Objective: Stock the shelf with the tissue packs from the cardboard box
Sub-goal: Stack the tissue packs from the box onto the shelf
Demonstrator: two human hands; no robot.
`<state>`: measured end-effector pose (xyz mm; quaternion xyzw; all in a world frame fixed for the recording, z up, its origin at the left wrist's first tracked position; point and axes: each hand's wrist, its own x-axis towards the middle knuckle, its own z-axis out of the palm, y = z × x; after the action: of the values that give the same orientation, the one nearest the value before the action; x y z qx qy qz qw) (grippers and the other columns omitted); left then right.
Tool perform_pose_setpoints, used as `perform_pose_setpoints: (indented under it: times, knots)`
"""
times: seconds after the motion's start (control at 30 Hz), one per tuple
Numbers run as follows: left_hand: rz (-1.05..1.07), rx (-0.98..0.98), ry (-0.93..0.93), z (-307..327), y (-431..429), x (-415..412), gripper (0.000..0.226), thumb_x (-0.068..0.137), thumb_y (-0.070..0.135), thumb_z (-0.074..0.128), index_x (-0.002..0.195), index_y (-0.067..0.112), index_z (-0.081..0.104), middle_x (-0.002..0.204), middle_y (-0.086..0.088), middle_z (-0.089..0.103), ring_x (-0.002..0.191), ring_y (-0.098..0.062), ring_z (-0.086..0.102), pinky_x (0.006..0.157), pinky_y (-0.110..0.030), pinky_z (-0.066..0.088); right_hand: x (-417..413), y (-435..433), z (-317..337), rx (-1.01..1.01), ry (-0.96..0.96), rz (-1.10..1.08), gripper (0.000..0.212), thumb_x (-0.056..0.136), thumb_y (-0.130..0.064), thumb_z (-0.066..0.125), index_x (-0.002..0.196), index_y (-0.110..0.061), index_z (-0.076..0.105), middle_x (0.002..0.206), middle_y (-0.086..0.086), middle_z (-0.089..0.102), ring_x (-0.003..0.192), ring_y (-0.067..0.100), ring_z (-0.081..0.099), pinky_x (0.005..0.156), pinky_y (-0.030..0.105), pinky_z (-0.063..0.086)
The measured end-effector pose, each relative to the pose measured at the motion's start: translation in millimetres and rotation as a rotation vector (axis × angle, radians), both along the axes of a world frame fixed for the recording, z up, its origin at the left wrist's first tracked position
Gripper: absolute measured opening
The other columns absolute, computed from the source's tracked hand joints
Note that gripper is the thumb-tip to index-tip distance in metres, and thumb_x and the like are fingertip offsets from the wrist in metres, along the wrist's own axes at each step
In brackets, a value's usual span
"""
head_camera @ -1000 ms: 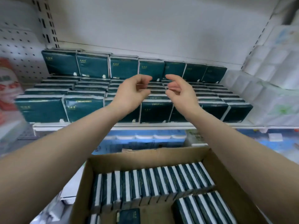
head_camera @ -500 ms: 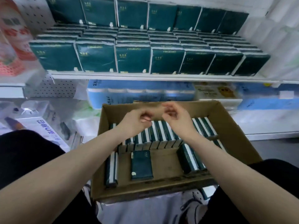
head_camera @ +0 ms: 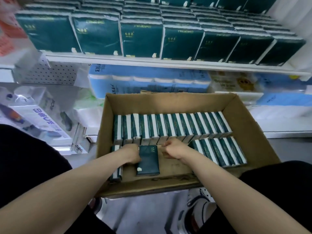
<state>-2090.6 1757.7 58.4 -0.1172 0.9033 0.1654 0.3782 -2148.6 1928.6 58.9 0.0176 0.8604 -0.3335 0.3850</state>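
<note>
The cardboard box (head_camera: 249, 132) sits on my lap below the shelf (head_camera: 168, 62). Inside it, a long row of dark green tissue packs (head_camera: 170, 127) stands on edge, with a shorter row (head_camera: 219, 152) at the right and a few upright packs (head_camera: 116, 173) at the left. One tissue pack (head_camera: 148, 160) lies flat on the box floor. My left hand (head_camera: 130, 153) rests against that pack's left edge, its fingers hidden. My right hand (head_camera: 172, 148) hovers just right of the pack's top corner, fingers loosely curled, holding nothing I can see.
The shelf above is filled with several rows of the same green packs (head_camera: 141, 38). Under it lie blue-wrapped paper rolls (head_camera: 148, 81) and other packaged goods (head_camera: 38, 115) at the left. White shoes (head_camera: 200, 205) show on the floor below the box.
Both hands came down from the shelf into the box and moved toward me, from the long row to either side of the flat pack. The view tilted downward.
</note>
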Motion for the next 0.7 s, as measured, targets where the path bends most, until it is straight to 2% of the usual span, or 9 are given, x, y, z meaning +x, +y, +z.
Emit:
perform_pose_setpoints:
  times: [0.13, 0.23, 0.37, 0.43, 0.5, 0.63, 0.7]
  knots:
    - [0.045, 0.049, -0.016, -9.5, 4.6, -1.3, 0.032, 0.092, 0.030, 0.059, 0.120, 0.014, 0.060, 0.116, -0.007, 0.066, 0.102, -0.022, 0.063, 0.084, -0.031, 0.050, 4.3, -4.1, -8.0, 0.008, -0.134, 0.033, 0.005, 0.094, -0.014, 0.061, 0.098, -0.012, 0.062, 0.099, 0.009, 0.064, 0.101, 0.025, 0.064, 0.097, 0.045, 0.054]
    - [0.165, 0.137, -0.002, -11.1, 5.5, -3.6, 0.034, 0.091, 0.032, 0.063, 0.118, 0.013, 0.060, 0.115, -0.007, 0.066, 0.103, -0.022, 0.063, 0.089, -0.033, 0.050, 8.2, -4.7, -9.1, -0.015, -0.221, 0.063, 0.017, 0.097, -0.011, 0.058, 0.114, -0.010, 0.061, 0.108, 0.007, 0.064, 0.106, 0.021, 0.061, 0.099, 0.038, 0.052]
    - [0.364, 0.279, -0.022, -14.3, 7.1, -4.0, 0.034, 0.090, 0.028, 0.067, 0.117, 0.013, 0.053, 0.113, -0.007, 0.062, 0.101, -0.022, 0.063, 0.091, -0.036, 0.054, 6.3, -0.9, -7.2, -0.030, -0.300, -0.019, 0.025, 0.098, -0.010, 0.057, 0.123, -0.006, 0.057, 0.122, 0.010, 0.063, 0.116, 0.022, 0.059, 0.104, 0.038, 0.049]
    - [0.500, 0.415, -0.026, -12.8, 9.8, -3.6, 0.031, 0.090, 0.018, 0.067, 0.114, 0.016, 0.047, 0.107, -0.008, 0.061, 0.100, -0.024, 0.066, 0.086, -0.040, 0.058, 3.3, 3.6, -4.0, -0.027, -0.322, -0.087, 0.028, 0.099, -0.013, 0.057, 0.126, -0.007, 0.055, 0.122, 0.008, 0.060, 0.114, 0.022, 0.055, 0.103, 0.038, 0.046]
    - [0.568, 0.488, 0.034, -10.2, 10.9, -4.3, 0.039, 0.089, 0.014, 0.067, 0.119, 0.020, 0.043, 0.106, -0.007, 0.057, 0.099, -0.024, 0.065, 0.080, -0.039, 0.060, 0.6, 7.7, -1.2, -0.048, -0.362, -0.149, 0.029, 0.097, -0.016, 0.059, 0.125, -0.010, 0.055, 0.121, 0.008, 0.060, 0.112, 0.024, 0.055, 0.100, 0.042, 0.042]
    - [0.625, 0.578, 0.098, 2.0, 11.6, -4.9, 0.044, 0.087, 0.024, 0.071, 0.119, 0.015, 0.042, 0.112, -0.010, 0.059, 0.099, -0.023, 0.064, 0.069, -0.033, 0.061, -1.8, 13.8, 8.5, -0.129, -0.404, -0.199, 0.027, 0.098, -0.020, 0.059, 0.123, -0.012, 0.059, 0.119, 0.008, 0.066, 0.114, 0.025, 0.060, 0.105, 0.044, 0.045]
    - [0.602, 0.614, 0.074, 10.5, 10.7, -5.2, 0.043, 0.088, 0.027, 0.071, 0.118, 0.014, 0.043, 0.113, -0.012, 0.061, 0.097, -0.023, 0.066, 0.069, -0.032, 0.060, -3.2, 17.0, 16.7, -0.165, -0.347, -0.180, 0.024, 0.097, -0.019, 0.061, 0.121, -0.015, 0.060, 0.116, 0.007, 0.067, 0.109, 0.023, 0.062, 0.097, 0.040, 0.051]
